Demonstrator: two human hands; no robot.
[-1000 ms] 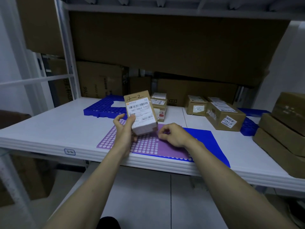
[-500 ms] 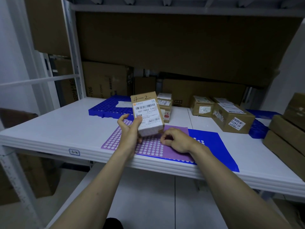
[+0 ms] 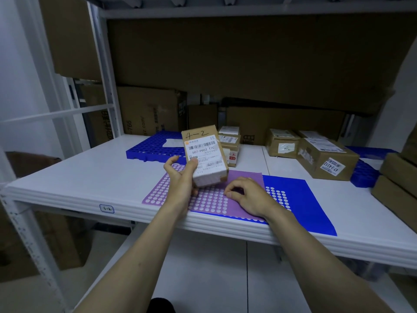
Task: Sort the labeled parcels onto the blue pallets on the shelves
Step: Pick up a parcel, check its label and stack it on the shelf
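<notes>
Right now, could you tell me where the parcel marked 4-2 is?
In the head view, centre: the left hand holds the parcel marked 4-2 tilted above the purple mat.

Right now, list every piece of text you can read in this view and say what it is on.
"4-2": handwritten on top of the parcel that the left hand holds.
"507-P802 T7C": that parcel's printed label.
"17343312", upside down: label on the brown box at right.
"766": flat carton leaning at the back.
"6-2", or possibly "4-2": tag on the shelf edge.
All other labels: too small or blurred.
</notes>
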